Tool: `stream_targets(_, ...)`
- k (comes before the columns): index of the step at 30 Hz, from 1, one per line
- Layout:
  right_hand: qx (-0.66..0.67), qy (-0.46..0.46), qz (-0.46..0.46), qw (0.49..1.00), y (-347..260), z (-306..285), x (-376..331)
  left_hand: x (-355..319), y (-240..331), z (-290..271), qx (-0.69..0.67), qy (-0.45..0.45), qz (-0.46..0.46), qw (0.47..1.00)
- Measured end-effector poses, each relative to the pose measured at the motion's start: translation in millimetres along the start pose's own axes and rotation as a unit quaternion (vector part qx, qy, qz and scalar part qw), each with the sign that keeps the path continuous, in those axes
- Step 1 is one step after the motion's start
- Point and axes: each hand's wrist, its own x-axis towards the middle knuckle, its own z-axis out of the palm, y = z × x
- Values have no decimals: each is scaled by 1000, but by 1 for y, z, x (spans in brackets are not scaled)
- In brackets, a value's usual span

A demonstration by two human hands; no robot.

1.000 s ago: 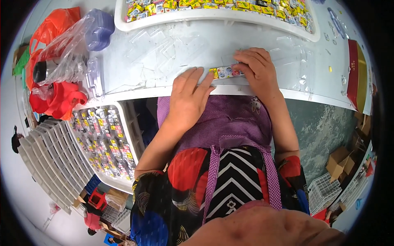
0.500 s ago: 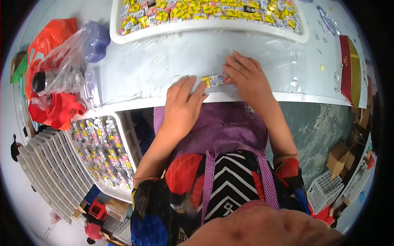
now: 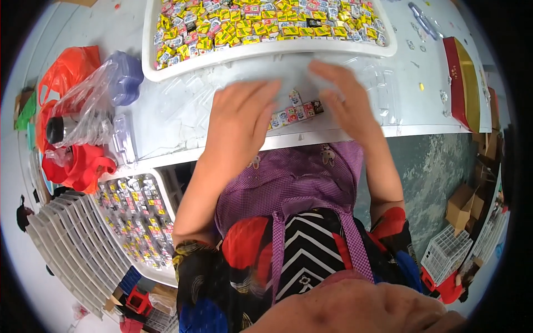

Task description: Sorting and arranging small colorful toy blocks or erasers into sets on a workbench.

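Observation:
A short row of small printed box-shaped pieces (image 3: 300, 114), in white-blue, pink and black, lies near the table's front edge between my hands. One loose white piece (image 3: 295, 99) rests just above it. My left hand (image 3: 239, 119) is over the row's left end, fingers stretched out and slightly blurred, hiding part of it. Off the row's right end, my right hand (image 3: 351, 102) has its fingers apart and smeared by motion. I see nothing held in either hand. Beyond them stands a white tray (image 3: 266, 51) full of similar yellow, white, pink and black pieces.
At left are a red plastic bag (image 3: 72, 66), a clear bag around a dark-capped bottle (image 3: 55, 130), and clear plastic packs (image 3: 125, 77). A second filled tray (image 3: 164, 194) sits lower left beside stacked trays (image 3: 66, 238). A red-gold box (image 3: 462, 86) stands at right.
Both hands have come off the row they were touching, and more of it shows, including pink and black pieces. A loose piece now shows above it. The whole view has shifted slightly.

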Motion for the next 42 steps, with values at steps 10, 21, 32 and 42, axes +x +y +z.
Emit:
stream_targets(10, -180, 2, -10, 984, 41, -51, 105, 155, -37, 66, 64, -88, 32, 994)
stream_targets(21, -184, 115, 102, 971, 47, -41, 61, 161, -28, 93, -9, -78, -39, 996)
stream_targets(32, -7, 155, 46, 987, -8, -2, -12, 139, -19, 58, -120, -10, 42, 992)
stream_targets(42, -63, 59, 5, 996, -6, 8, -12, 0, -20, 28, -275, -45, -286, 917)
